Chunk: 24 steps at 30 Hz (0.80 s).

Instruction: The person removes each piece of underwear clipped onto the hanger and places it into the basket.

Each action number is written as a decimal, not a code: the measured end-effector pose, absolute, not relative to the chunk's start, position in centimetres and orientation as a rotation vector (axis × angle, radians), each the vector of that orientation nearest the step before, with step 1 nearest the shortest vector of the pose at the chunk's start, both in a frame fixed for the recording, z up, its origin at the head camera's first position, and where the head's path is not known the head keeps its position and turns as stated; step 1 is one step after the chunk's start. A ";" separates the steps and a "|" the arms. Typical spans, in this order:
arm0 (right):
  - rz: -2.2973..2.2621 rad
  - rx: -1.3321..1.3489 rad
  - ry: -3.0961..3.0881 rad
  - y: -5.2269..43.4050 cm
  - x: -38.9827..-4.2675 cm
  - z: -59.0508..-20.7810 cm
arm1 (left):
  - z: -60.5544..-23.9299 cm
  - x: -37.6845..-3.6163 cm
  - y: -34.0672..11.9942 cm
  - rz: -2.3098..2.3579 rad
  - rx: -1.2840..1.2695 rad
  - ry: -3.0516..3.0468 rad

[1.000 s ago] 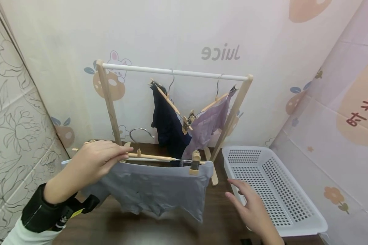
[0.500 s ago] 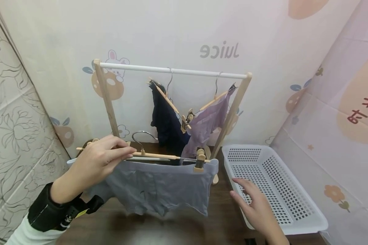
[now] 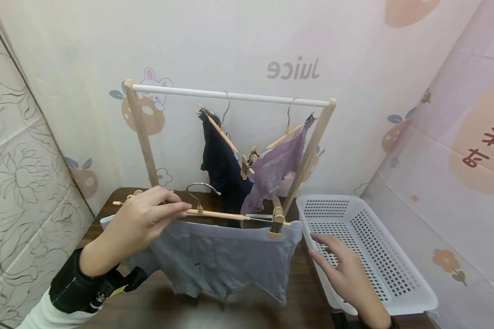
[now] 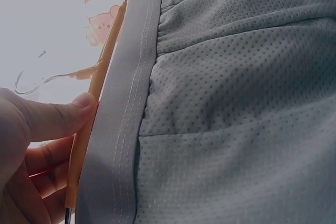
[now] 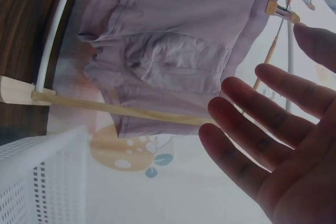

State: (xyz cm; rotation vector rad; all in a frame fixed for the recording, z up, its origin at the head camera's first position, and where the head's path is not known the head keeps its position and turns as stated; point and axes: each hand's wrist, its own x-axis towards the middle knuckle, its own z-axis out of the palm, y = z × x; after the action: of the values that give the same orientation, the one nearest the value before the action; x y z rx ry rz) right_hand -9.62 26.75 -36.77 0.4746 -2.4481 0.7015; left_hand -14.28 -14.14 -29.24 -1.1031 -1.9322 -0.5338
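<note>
My left hand (image 3: 150, 218) pinches the wooden bar of a clip hanger (image 3: 222, 215) just left of its metal hook. Grey boxer briefs (image 3: 226, 253) hang from the hanger's clips, spread wide along the waistband. In the left wrist view, thumb and fingers lie on either side of the bar, beside the grey waistband (image 4: 121, 108). My right hand (image 3: 346, 272) holds nothing; its fingers are spread at the near left side of the white basket. Lilac boxer briefs (image 5: 173, 45) and a dark navy garment (image 3: 220, 160) hang on two more clip hangers behind.
A small rack with a white rail (image 3: 181, 92) and wooden legs (image 3: 313, 146) stands at the back of the dark wooden table (image 3: 164, 306). The white perforated basket (image 3: 389, 235) sits at the right, against the patterned wall covering (image 3: 448, 192).
My left hand has carried the hanger with the grey boxer briefs to the right. My right hand has shifted slightly right and stays spread.
</note>
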 end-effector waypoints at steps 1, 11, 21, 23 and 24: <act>0.708 0.484 -2.443 26.7 -9.7 -36.7 | -29.3 -14.2 -14.0 -0.538 -1.103 -1.934; 0.727 0.619 -2.322 26.5 -10.8 -34.6 | -29.9 -13.9 -13.4 -0.579 -1.086 -1.982; 0.709 0.771 -2.253 26.0 -11.6 -31.7 | -30.6 -13.9 -12.4 -0.567 -1.038 -2.001; 0.700 0.782 -2.267 25.7 -11.6 -31.0 | -30.6 -13.8 -12.3 -0.566 -1.038 -2.004; 0.700 0.781 -2.279 25.6 -11.6 -30.7 | -30.7 -13.8 -12.3 -0.564 -1.038 -2.009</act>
State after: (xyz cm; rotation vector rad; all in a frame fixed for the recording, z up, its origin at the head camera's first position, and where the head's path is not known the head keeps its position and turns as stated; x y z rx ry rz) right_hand -11.60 25.59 -30.71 0.7813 -2.2789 0.6996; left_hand -13.83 -12.28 -30.66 -1.0382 -2.0089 -0.5641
